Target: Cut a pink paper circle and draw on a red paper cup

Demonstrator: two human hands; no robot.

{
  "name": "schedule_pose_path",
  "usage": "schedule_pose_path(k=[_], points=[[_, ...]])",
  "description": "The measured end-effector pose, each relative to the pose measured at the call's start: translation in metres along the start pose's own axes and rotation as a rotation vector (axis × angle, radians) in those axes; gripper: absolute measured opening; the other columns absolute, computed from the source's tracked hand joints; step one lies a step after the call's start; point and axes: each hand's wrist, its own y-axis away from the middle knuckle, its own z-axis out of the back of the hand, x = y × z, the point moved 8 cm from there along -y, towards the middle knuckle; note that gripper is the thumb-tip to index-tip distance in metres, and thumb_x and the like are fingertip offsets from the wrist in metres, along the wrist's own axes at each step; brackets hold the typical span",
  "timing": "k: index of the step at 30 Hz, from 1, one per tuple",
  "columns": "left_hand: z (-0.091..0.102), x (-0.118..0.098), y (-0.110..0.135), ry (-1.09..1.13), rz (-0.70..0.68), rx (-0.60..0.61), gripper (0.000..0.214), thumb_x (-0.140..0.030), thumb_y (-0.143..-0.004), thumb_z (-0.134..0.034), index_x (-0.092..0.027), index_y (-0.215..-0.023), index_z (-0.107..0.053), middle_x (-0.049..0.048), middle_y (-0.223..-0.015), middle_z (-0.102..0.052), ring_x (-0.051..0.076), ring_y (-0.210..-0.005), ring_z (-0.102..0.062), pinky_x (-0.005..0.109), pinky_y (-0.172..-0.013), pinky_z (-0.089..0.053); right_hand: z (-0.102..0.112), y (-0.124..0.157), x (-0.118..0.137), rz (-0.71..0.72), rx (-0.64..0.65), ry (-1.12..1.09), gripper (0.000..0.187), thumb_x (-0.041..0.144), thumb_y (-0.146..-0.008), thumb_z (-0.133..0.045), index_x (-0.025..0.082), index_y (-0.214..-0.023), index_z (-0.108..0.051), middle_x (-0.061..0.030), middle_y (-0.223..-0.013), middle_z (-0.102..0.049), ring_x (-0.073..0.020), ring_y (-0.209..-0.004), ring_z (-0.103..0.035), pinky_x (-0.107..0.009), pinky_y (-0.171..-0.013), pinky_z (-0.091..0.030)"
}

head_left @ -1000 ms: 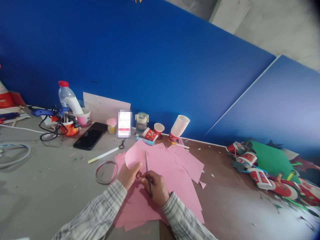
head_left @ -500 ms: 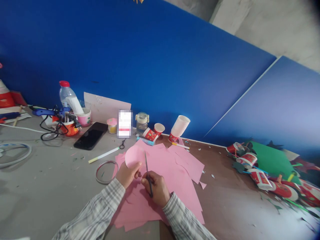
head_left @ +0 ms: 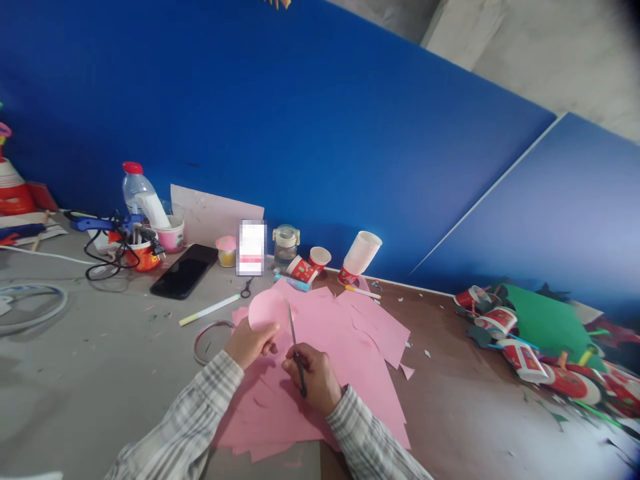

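Observation:
My left hand [head_left: 249,343] pinches a round pink paper piece [head_left: 267,309] and holds it up over the desk. My right hand [head_left: 314,378] grips a pair of scissors [head_left: 293,340] with the blades pointing up, just right of the pink round piece. Both hands hover over a spread of pink paper sheets [head_left: 350,333] lying on the table. Plaid sleeves cover both forearms.
A clear tape ring [head_left: 210,340], a white marker [head_left: 209,310], small scissors [head_left: 245,287] and a black phone [head_left: 184,270] lie left of the sheets. Cups [head_left: 361,253], a jar [head_left: 285,243], a bottle [head_left: 134,187] and a glue gun [head_left: 100,225] line the blue wall. Red cups and green paper [head_left: 540,320] pile at right.
My left hand has drawn the pink round piece slightly left, away from the scissor blades. The view shifted a little to the left.

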Motion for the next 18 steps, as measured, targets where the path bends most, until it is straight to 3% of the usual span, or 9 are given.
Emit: schedule_pose_path(k=[18], points=[[0.0103,-0.0058,-0.0003,-0.125,0.035,0.009,0.029,-0.046,-0.045,-0.050,-0.021,-0.032,-0.045,-0.0037,-0.024,-0.042,0.011,-0.027,-0.042,0.023,-0.032,-0.030,-0.0022,0.0020,0.0086,-0.024,0.027,0.044,0.012,0.028,-0.070,-0.063,0.016,-0.070,-0.061,0.0087,-0.044,-0.039,-0.0095,-0.041,-0.032,-0.018,-0.039,-0.024]])
